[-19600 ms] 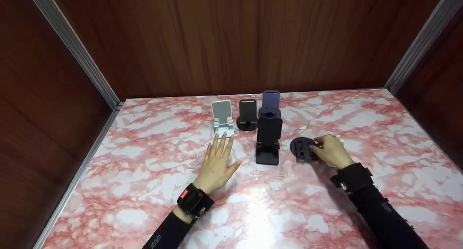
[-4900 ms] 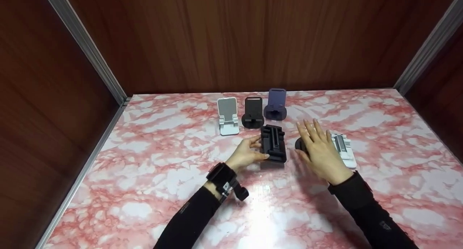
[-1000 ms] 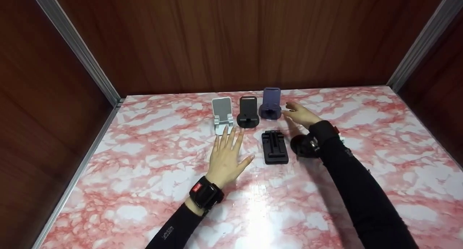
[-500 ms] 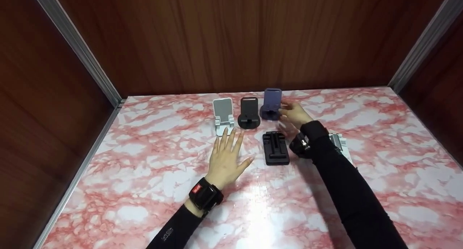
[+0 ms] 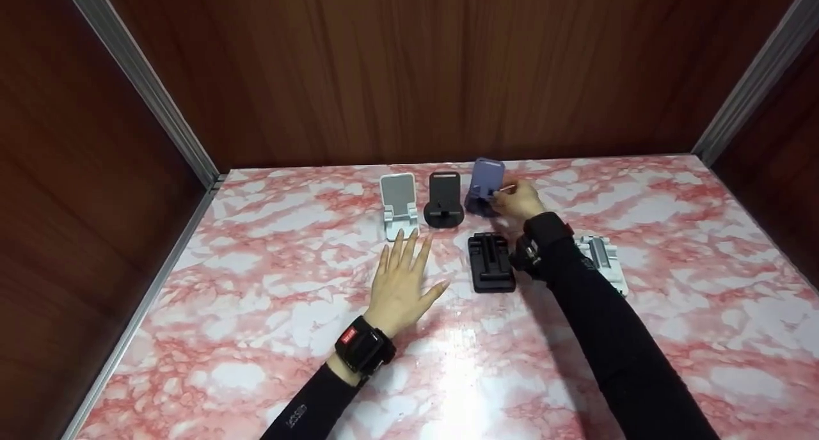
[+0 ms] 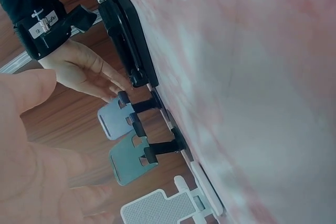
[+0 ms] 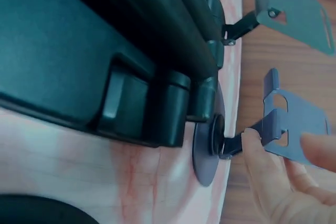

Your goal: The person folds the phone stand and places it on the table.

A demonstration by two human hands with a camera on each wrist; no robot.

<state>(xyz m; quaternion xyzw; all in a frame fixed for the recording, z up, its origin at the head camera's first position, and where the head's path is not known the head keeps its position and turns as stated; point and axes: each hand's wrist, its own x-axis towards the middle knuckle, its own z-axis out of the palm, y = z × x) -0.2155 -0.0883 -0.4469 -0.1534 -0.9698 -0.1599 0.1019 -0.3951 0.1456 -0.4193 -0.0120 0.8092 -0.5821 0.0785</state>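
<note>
A: Where is the right hand (image 5: 517,201) being seen, and what is being held by its grip?

B: It is being stretched to the back row of the bench (image 5: 269,312); the purple stand (image 5: 484,185) is being pinched there, with the fingers (image 7: 315,148) lying against its tilted plate and the thumb pressing at the neck below it, as is being shown in the right wrist view; the stand is sitting upright on its round base, at the right end of the row.

A: And the left hand (image 5: 401,285)?

B: It is being rested flat on the bench, palm down, fingers straight and spread; nothing is being grasped; its fingertips are lying just before the white stand (image 5: 398,198).

A: What else is being shown in that row?

B: A black stand (image 5: 443,199) is standing between the white one and the purple one; all three are being kept upright.

A: And nearer the person?

B: A folded black stand (image 5: 490,263) is lying flat just beside the right forearm; a folded white stand (image 5: 601,258) is lying flat on the other side of that sleeve, partly hidden by it.
</note>
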